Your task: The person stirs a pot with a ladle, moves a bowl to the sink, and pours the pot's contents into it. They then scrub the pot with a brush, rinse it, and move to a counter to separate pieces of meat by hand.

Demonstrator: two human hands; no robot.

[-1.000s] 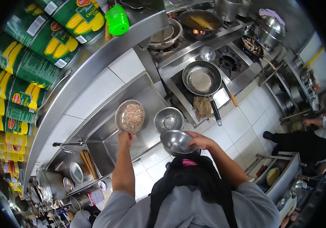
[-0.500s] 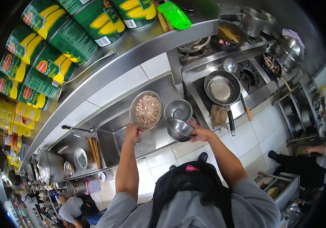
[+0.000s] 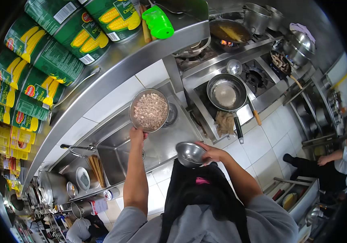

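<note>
My left hand [image 3: 138, 135] grips the near rim of a round metal bowl [image 3: 131, 114] over the steel sink counter. The bowl is full of small pale pink chopped pieces [image 3: 151, 110] that look like diced meat. In front of my body, my right hand [image 3: 210, 153] holds an empty-looking metal bowl [image 3: 190, 153] by its right side, tilted. Beside the filled bowl, partly hidden by it, a round metal vessel [image 3: 172, 115] rests on the counter.
A black-handled pan [image 3: 226, 92] and a ladle [image 3: 234, 67] lie on the stove at right. A brown cloth [image 3: 224, 122] sits by the pan. Corn cans [image 3: 58, 60] and a green bottle [image 3: 157, 22] line the shelf above. Another person [image 3: 335, 162] is at far right.
My right hand has drawn its bowl nearer my body, away from the bowl on the counter. The filled bowl has moved up slightly and now partly covers that counter bowl. The view has shifted.
</note>
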